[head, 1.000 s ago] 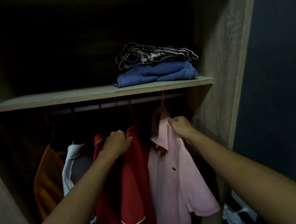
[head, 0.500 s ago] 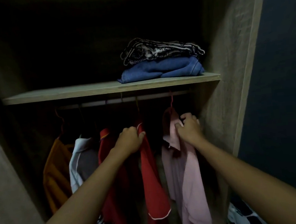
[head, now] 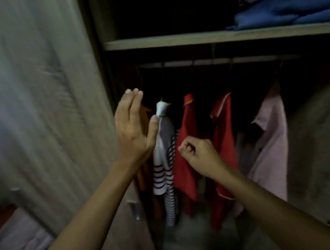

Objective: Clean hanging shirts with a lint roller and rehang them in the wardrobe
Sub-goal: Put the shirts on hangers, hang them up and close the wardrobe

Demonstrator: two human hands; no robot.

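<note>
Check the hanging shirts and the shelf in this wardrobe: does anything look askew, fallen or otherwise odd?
Only the pale pink collared shirt, at the right end of the pale hanging rail, stands out: it hangs lopsided, with its collar flopped open to one side. Motion blur hides any finer faults.

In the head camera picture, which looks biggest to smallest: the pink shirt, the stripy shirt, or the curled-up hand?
1. pink shirt
2. stripy shirt, hanging edge-on and narrow
3. right hand, nearly tying it because it's nearer the camera
</note>
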